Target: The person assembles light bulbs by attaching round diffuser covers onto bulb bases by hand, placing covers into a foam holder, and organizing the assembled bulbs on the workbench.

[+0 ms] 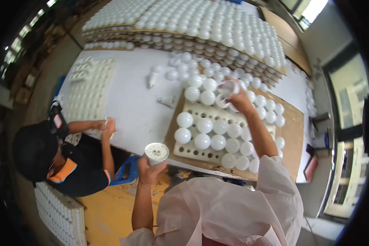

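Note:
My left hand (pixel 148 172) grips a white LED bulb body (pixel 156 152) near the table's front edge; its open top shows a round board with small LEDs. My right hand (pixel 242 101) reaches over the foam tray (pixel 193 152) and holds a white bulb cover (pixel 230 87), its hollow side partly visible. Rows of glossy white round bulb covers (pixel 204 125) sit in the tray, with some bare holes between them. Under the tray lies a brown cardboard sheet (pixel 293 123). More covers stand around my right hand, and its fingertips are partly hidden.
Two loose bulbs (pixel 153 79) lie left of the tray. Behind stand stacked trays (pixel 184 30) full of white covers. At left, a co-worker in a black cap (pixel 33 149) works with both hands beside another foam tray (pixel 88 92). A blue stool (pixel 127 170) stands between us.

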### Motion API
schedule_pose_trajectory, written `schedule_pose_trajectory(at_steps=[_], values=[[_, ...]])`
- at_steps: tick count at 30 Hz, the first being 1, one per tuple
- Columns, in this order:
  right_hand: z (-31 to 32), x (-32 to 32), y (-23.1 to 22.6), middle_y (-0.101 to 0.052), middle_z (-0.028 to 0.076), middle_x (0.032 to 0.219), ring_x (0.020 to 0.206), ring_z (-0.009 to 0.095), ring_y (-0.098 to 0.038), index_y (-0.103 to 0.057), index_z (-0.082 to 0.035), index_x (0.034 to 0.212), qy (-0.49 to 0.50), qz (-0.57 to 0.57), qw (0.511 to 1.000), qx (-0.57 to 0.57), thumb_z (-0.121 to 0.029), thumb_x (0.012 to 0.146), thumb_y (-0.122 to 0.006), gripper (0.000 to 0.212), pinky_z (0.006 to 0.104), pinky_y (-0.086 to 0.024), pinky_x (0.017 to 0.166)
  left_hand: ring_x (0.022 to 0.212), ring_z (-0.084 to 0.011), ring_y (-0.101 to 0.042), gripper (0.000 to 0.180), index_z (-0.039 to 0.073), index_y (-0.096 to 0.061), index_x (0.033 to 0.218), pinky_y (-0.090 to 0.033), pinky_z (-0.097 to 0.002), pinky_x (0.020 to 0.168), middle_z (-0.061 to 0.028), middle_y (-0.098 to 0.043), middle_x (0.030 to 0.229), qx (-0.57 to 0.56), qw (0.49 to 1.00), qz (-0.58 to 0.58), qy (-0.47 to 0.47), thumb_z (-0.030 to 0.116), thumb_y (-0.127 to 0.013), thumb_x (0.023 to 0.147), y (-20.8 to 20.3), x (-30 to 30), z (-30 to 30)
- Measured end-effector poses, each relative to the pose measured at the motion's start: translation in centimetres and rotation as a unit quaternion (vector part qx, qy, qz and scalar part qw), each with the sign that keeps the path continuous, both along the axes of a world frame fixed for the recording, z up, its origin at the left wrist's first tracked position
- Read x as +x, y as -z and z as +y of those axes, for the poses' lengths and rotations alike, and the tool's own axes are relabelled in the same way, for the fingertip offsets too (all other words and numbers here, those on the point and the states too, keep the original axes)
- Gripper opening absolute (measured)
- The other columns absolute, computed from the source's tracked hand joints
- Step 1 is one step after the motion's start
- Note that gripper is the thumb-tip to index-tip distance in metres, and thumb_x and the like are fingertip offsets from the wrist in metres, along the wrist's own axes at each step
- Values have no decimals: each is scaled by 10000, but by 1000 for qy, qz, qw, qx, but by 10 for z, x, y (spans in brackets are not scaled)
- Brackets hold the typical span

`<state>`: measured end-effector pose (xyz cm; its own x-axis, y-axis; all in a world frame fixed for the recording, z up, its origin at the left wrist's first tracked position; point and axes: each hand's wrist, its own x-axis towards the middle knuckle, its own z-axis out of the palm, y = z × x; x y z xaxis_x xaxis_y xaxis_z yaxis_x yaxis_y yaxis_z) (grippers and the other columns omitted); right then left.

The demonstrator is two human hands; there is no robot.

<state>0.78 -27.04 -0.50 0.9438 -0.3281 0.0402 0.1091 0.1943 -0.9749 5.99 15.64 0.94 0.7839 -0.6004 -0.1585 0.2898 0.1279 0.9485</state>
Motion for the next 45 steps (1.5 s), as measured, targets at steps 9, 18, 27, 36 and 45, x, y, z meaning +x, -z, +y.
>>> schedule_pose_trajectory(at_steps=[9, 18, 27, 36, 45], values=[[148, -65, -16, -528, 150, 1191, 962, 269, -607, -361, -144, 1300, -117, -25, 978, 170, -245, 638, -834, 820, 325, -536, 663, 727, -107, -583, 421, -22, -559, 1045, -484, -243, 647, -61, -625, 883, -28, 991, 11, 134, 89, -729, 676, -21, -17, -49], [197, -90, -16, -509, 148, 1211, 984, 215, -571, -359, -133, 1313, -70, -38, 963, 257, -267, 644, -827, 828, 315, -502, 706, 599, -149, -621, 475, -76, -491, 1131, -446, -211, 426, -224, -645, 1017, -84, 952, 60, 289, 122, -698, 752, -3, -26, -47], [207, -100, -21, -525, 145, 1197, 1022, 215, -560, -386, -91, 1268, -65, -27, 975, 209, -317, 634, -825, 804, 335, -502, 734, 580, -135, -628, 491, -70, -493, 1151, -427, -183, 390, -235, -647, 1011, -96, 946, 97, 295, 138, -698, 757, 4, -32, -38], [207, -105, -29, -530, 105, 1185, 1130, 202, -499, -436, -88, 1229, -65, -1, 998, 7, -265, 615, -832, 752, 350, -404, 971, 527, -91, -544, 345, -49, -582, 1028, -401, -200, 412, -96, -647, 813, -41, 948, 90, 302, 105, -684, 737, -9, -29, -31], [232, -102, -58, -539, 141, 1103, 1031, 334, -558, -439, -46, 1205, -122, 42, 915, -381, -223, 583, -851, 767, 415, -471, 856, 618, -90, -591, 383, -30, -626, 988, -484, -237, 528, -53, -650, 806, 96, 916, -23, 388, 112, -779, 667, -27, -15, -27]])
